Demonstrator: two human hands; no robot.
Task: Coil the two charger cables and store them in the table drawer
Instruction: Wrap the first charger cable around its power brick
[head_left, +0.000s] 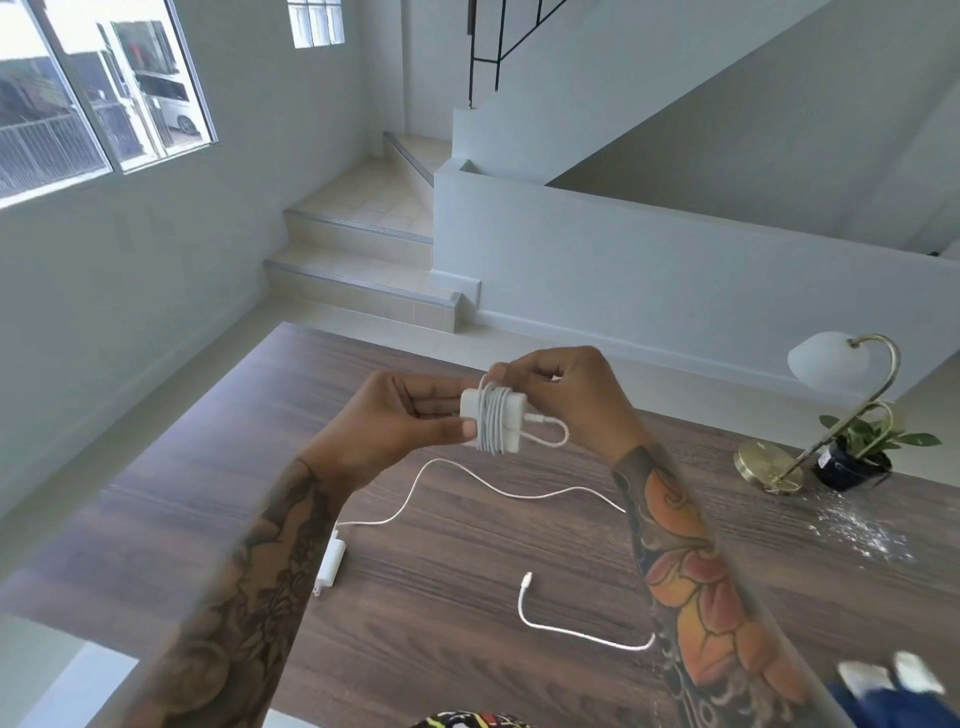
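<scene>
I hold a white charger brick (511, 415) above the dark wooden table (441, 597), its white cable wound in several turns around its middle. My left hand (400, 421) grips the brick's left end. My right hand (566, 395) pinches the cable at the brick's top right, and a short loop with the plug hangs below. A second white charger (331, 561) lies flat on the table near my left forearm. Its cable (467, 478) trails loose to the right, passes under my right forearm, and ends in a plug (528, 578) near the table's middle. No drawer is in view.
A brass desk lamp (831, 415) with a white shade and a small potted plant (857, 452) stand at the table's far right. White powder or specks (857, 530) lie in front of them. Beyond the table are tiled steps (363, 270) and a low white wall.
</scene>
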